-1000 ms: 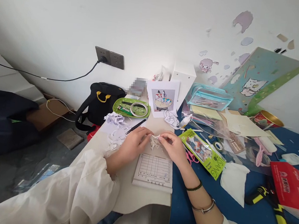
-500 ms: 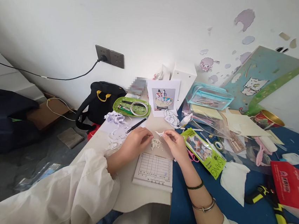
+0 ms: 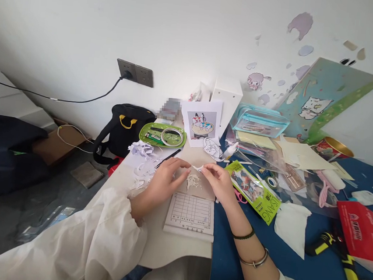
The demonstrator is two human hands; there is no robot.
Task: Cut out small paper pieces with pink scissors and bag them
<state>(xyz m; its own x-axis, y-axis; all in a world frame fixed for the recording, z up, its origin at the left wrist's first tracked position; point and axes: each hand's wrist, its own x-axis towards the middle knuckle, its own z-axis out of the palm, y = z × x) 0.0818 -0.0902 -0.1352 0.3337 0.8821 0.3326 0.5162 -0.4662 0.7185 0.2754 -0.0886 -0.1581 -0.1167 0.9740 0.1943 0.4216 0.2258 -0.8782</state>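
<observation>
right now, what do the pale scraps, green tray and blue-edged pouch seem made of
Pale scraps: probably matte paper, given their thin, ragged strips. Green tray: likely smooth plastic, judging by its even colour. Blue-edged pouch: probably shiny, flexible plastic, since contents show through.

You hold a thin white paper piece (image 3: 197, 168), roughly level, in your right fingers (image 3: 209, 168), its other end close to your left fingers (image 3: 181, 163); beneath, small cream scraps (image 3: 193, 183) lie loosely heaped on brown card (image 3: 206, 190).

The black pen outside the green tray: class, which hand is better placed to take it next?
Probably the left hand: it is close beside the pen, while the right hand is farther away, pinching a white piece.
</observation>
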